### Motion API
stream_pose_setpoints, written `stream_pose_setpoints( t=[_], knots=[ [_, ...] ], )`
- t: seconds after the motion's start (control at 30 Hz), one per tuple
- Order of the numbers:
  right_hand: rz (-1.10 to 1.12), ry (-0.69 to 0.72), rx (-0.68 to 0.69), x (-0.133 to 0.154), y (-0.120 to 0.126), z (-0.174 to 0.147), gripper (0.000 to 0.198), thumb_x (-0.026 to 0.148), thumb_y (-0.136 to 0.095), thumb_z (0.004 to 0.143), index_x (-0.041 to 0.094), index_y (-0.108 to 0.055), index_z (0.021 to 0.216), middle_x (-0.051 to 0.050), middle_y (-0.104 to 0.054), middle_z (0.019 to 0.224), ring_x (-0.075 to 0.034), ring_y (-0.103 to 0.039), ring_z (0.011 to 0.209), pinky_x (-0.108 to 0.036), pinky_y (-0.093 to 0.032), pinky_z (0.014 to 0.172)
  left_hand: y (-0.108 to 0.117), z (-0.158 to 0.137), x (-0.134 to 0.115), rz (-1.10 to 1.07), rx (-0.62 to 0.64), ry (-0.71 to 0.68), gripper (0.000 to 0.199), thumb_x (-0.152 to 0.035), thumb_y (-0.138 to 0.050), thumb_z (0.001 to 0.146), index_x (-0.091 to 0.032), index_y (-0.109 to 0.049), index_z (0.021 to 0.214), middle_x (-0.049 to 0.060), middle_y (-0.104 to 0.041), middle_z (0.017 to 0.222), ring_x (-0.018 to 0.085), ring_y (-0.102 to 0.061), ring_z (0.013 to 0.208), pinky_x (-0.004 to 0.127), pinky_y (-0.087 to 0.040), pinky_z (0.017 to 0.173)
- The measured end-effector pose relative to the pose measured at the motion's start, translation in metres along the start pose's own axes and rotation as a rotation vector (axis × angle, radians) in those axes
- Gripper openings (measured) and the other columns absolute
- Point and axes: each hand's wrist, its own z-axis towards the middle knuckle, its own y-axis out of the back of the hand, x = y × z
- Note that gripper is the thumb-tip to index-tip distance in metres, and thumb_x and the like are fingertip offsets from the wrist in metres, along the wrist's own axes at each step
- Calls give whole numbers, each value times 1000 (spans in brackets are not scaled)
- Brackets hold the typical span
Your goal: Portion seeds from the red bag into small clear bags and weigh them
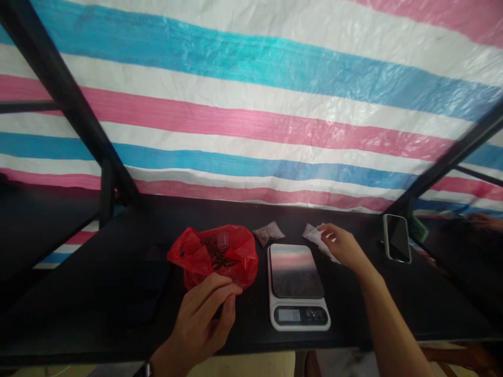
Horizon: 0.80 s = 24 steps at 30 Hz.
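A red plastic bag (pixel 245 251) stands with its mouth spread, holding many small dark brown pieces and a small clear cup (pixel 223 241). At its near edge hovers my left hand (pixel 208 319), fingers loosely bent and thumb apart; I see nothing in it. My right hand (pixel 343 246) reaches past the scale to a few small clear plastic bags (pixel 312 234), its fingertips pinched on one of them. Between my hands sits a white kitchen scale (pixel 297 285) with a bare, shiny plate and a lit display. Behind it lies a small filled clear packet (pixel 269 233).
A phone (pixel 396 238) leans at the right of the black table (pixel 129 283). Dark metal posts (pixel 70 99) slant up at both sides. Striped plastic sheeting (pixel 251 115) hangs along the back edge. A hand (pixel 485 222) shows dimly at far right.
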Motion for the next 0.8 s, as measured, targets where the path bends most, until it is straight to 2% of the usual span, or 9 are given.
stream_pose_setpoints(
  t=[0.2, 0.33, 0.43, 0.5, 0.57, 0.63, 0.7, 0.73, 0.8],
  knots=[
    [5, -53, -25, -1, 9, -3, 28, 22, -67, 78, 20, -77, 105, -8, -79, 92, -22, -72, 75, -34, -55, 77, 0, 8, -5, -38, 2, -3, 23, -2, -51, 96, -18, -68, 99, 3, -74, 85, 12, -71, 80, 19, -58, 77],
    [25, -76, -7, 3, 12, -4, 26, 17, -63, 76, 19, -77, 98, -7, -78, 81, -22, -70, 69, -35, -53, 73, -3, 6, -1, -61, 6, 5, 22, -2, -52, 96, -18, -67, 99, 3, -73, 85, 12, -71, 80, 19, -57, 77],
    [70, -58, -67, 23, 20, -5, 26, 20, -59, 84, 18, -76, 104, -7, -77, 84, -22, -71, 75, -35, -53, 76, -7, 0, 3, -76, 7, 27, 23, -3, -54, 96, -19, -68, 103, 3, -72, 89, 13, -71, 82, 21, -57, 80],
    [209, 28, -61, 50, 29, -12, 26, 28, -62, 88, 18, -73, 109, -6, -77, 88, -21, -70, 78, -34, -54, 78, -9, -6, 3, -61, -32, 59, 23, -7, -61, 96, -20, -69, 113, 6, -72, 102, 16, -71, 94, 24, -58, 87],
    [432, 192, 126, 86, 38, -26, 20, 34, -70, 89, 20, -74, 102, -6, -77, 96, -19, -70, 83, -31, -55, 79, -10, -12, -1, -58, -71, 117, 39, -21, -72, 94, -21, -64, 133, 11, -68, 125, 23, -69, 114, 33, -57, 101],
    [538, 306, 397, 124, 44, -45, 9, 25, -72, 89, 22, -75, 96, -3, -77, 93, -17, -71, 85, -27, -54, 80, -8, -16, -9, -151, -10, 222, 74, -43, -84, 87, -25, -52, 152, 15, -59, 147, 31, -60, 134, 42, -52, 113],
    [598, 354, 708, 157, 44, -63, 17, 11, -68, 89, 23, -76, 98, 1, -77, 89, -14, -71, 82, -24, -55, 76, -6, -14, -18, -395, 209, 397, 99, -59, -89, 76, -33, -43, 160, 14, -53, 158, 37, -54, 143, 47, -48, 117],
    [602, 383, 796, 169, 41, -71, 22, 6, -68, 87, 23, -77, 96, 2, -78, 90, -13, -71, 83, -23, -55, 77, -6, -11, -22, -561, 350, 521, 104, -62, -91, 71, -36, -43, 160, 12, -53, 159, 38, -54, 143, 48, -46, 119],
    [564, 454, 811, 186, 32, -80, 29, -1, -68, 86, 25, -78, 96, 4, -79, 94, -12, -71, 86, -21, -53, 81, -7, -2, -27, -924, 561, 732, 109, -65, -91, 69, -32, -42, 160, 15, -53, 157, 39, -55, 141, 49, -46, 117]
  ],
)
